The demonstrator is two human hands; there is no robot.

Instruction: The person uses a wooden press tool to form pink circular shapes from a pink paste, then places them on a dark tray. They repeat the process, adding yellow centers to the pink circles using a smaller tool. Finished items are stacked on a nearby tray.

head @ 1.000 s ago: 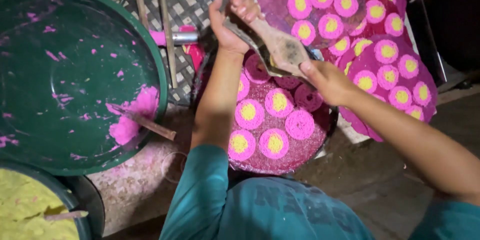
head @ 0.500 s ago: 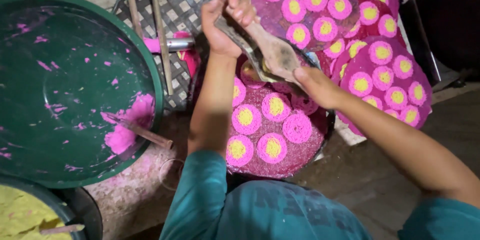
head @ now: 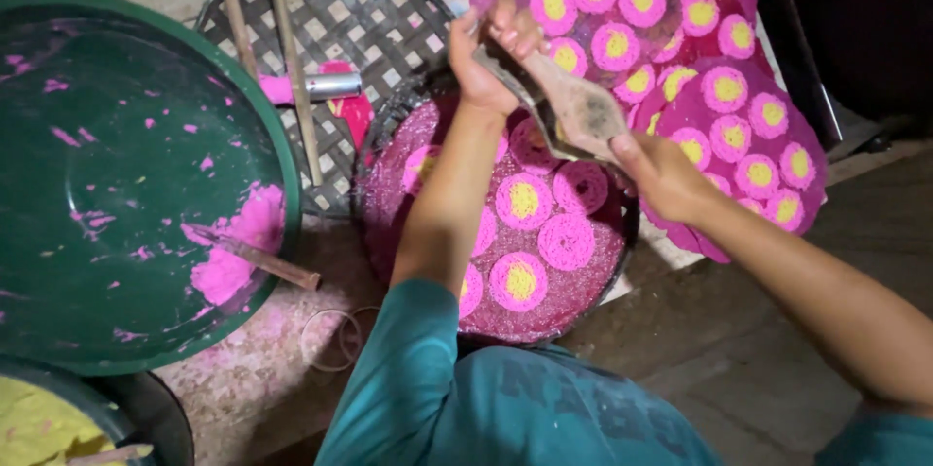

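Hands raised together, left hand (head: 491,58) and right hand (head: 661,174) closed on wooden press (head: 573,111), round tray (head: 593,301) of pink-yellow discs (head: 523,200) below, green basin (head: 146,184) with pink dough (head: 233,252) left.

Pink-dusted stone slab (head: 233,388), green basin (head: 126,184), woven trays (head: 379,19), rubber bands (head: 335,335), yellow-dough bowl (head: 155,417)

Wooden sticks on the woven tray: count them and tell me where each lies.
2. Both lie on the woven tray: one stick near its left edge, the other stick just right of it, running down past the metal tube. More may be hidden.
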